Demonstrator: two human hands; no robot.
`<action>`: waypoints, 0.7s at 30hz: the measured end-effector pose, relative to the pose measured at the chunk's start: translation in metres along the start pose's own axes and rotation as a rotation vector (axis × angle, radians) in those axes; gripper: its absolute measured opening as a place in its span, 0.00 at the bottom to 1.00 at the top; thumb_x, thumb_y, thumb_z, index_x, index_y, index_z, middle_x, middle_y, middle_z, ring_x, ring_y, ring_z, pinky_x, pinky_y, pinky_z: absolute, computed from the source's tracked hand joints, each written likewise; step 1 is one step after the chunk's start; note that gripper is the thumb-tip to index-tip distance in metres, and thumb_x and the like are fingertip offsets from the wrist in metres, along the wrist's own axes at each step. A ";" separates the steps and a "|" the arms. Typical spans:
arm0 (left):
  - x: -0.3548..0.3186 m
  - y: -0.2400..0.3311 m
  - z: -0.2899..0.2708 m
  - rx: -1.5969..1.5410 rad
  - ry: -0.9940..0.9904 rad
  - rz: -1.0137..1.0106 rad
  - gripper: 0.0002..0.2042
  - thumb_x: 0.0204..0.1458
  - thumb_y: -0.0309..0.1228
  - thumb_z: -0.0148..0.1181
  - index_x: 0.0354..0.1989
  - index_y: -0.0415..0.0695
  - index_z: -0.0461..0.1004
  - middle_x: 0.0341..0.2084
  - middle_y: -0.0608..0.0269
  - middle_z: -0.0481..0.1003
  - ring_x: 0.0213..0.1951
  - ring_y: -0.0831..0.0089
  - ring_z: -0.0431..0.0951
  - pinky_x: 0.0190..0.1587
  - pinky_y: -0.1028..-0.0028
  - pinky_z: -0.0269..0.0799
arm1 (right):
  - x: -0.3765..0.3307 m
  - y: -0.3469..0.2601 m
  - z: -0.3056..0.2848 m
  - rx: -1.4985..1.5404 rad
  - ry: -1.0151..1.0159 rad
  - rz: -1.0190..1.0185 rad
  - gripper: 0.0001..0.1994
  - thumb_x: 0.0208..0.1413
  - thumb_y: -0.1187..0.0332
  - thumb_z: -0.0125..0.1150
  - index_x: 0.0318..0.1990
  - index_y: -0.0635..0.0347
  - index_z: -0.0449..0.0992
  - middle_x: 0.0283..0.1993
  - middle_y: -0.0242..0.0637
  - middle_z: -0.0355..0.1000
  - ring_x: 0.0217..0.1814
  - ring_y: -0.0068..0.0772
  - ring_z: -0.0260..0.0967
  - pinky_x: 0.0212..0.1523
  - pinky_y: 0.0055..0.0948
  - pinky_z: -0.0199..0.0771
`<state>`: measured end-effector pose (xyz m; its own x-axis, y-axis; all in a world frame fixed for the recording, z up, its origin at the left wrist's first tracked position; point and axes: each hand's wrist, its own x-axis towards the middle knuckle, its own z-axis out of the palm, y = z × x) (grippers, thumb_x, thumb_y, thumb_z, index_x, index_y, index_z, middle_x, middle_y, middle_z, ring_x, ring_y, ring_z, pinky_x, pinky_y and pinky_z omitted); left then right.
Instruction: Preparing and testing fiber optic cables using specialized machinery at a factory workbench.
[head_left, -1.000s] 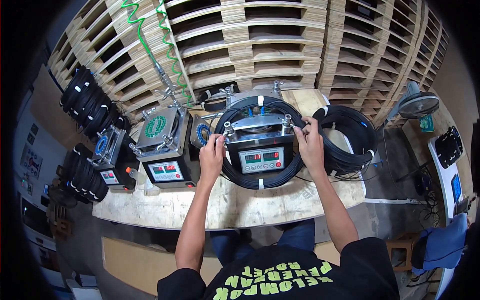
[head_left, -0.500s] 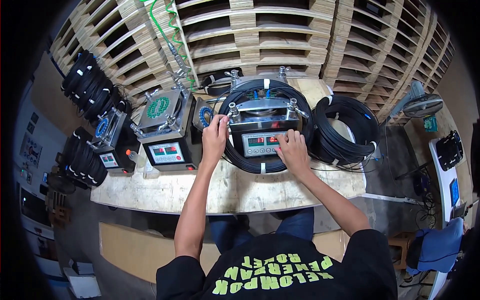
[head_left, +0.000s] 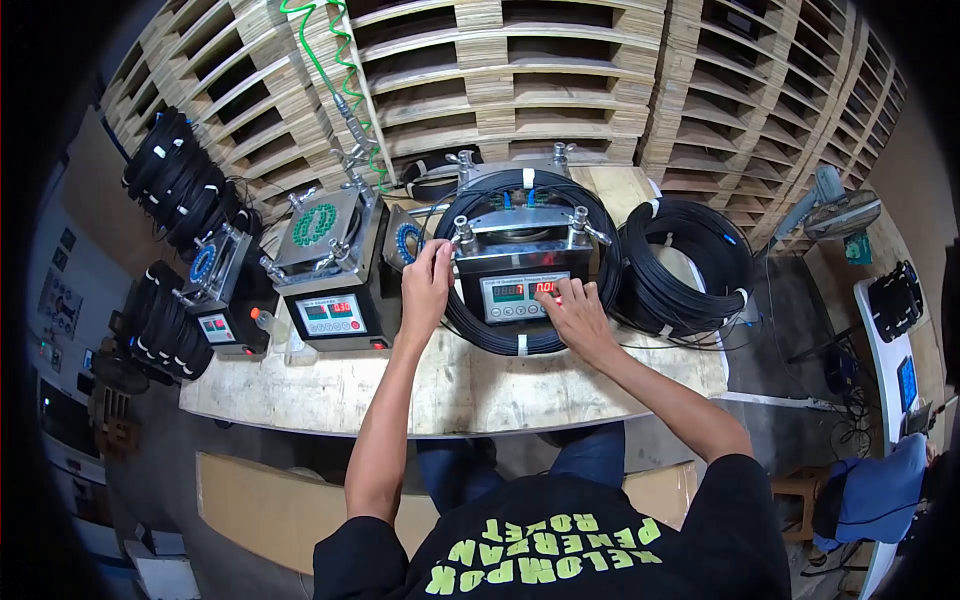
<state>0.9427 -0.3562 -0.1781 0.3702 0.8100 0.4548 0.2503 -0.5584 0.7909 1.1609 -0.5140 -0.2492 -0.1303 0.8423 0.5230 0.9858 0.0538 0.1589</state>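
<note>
Shows black on the cable coil (head_left: 485, 336), with white bands (head_left: 522, 345) and blue connectors (head_left: 507, 200); glows red in the digits (head_left: 543, 288) on the pale panel (head_left: 489, 300) of the silver-and-black machine (head_left: 530, 250). Has green dotted into a ring pattern (head_left: 314, 228) nearby, lime lettering (head_left: 545, 552) on the black shirt (head_left: 720, 555).

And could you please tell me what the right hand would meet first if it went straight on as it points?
The right hand would most likely meet the lit control panel first; it may already be touching it, since depth there is hard to judge.
</note>
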 end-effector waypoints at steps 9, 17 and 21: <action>-0.023 -0.044 -0.010 -0.071 0.427 -0.055 0.18 0.68 0.36 0.51 0.58 0.38 0.70 0.47 0.58 0.72 0.43 0.74 0.74 0.47 0.72 0.71 | 0.004 0.031 -0.035 0.502 0.674 0.450 0.10 0.59 0.75 0.56 0.48 0.63 0.72 0.43 0.44 0.68 0.47 0.45 0.66 0.52 0.40 0.66; -0.026 -0.064 0.019 -0.452 0.253 -0.230 0.24 0.70 0.40 0.45 0.67 0.37 0.63 0.52 0.62 0.73 0.52 0.75 0.73 0.58 0.74 0.66 | 0.018 0.087 0.012 0.994 0.413 0.709 0.19 0.72 0.61 0.44 0.59 0.68 0.68 0.43 0.43 0.73 0.42 0.36 0.70 0.50 0.30 0.69; -0.021 -0.074 0.022 -0.382 0.249 -0.229 0.24 0.69 0.43 0.47 0.66 0.39 0.63 0.50 0.58 0.73 0.48 0.74 0.73 0.49 0.76 0.70 | 0.021 0.069 0.018 1.132 0.462 0.812 0.26 0.71 0.50 0.45 0.59 0.68 0.69 0.42 0.37 0.71 0.43 0.29 0.66 0.50 0.25 0.67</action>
<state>0.9363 -0.3361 -0.2554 0.1080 0.9480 0.2994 -0.0622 -0.2941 0.9538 1.2284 -0.4830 -0.2428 0.6816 0.6150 0.3966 0.3300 0.2254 -0.9167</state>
